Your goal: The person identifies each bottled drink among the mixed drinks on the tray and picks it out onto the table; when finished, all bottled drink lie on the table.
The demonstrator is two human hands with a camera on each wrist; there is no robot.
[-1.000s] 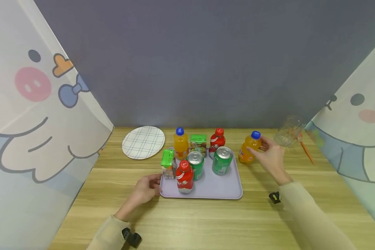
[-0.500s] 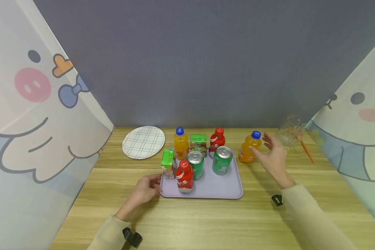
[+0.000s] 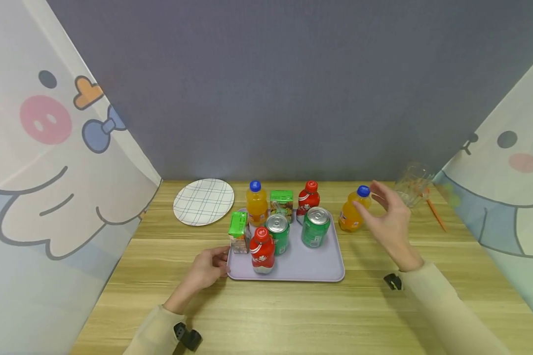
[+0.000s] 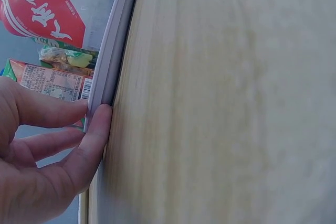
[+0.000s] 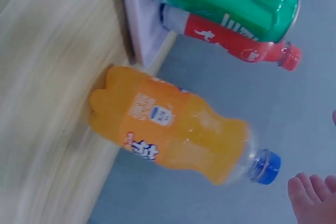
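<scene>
Presently pinches with the left hand (image 3: 207,268) the near left corner of the lilac tray (image 3: 311,266), pressing on both sides of the rim with the fingertips. Has the thumb and fingers of the right hand (image 3: 392,224) spread apart, near the orange bottle (image 3: 351,217) but without contact, according to the right wrist view. Shows this bottle standing upright on the wooden surface (image 3: 284,315), just beside the right side of the tray. Bears on the tray, all upright, a second orange bottle (image 3: 256,204), two red bottles (image 3: 263,256), two green cans (image 3: 314,234) and two green-topped cartons (image 3: 282,199). Includes also a round checked plate (image 3: 203,202) farther left, and a clear glass vessel (image 3: 410,185) beyond the right hand, near an orange stick (image 3: 437,217).
</scene>
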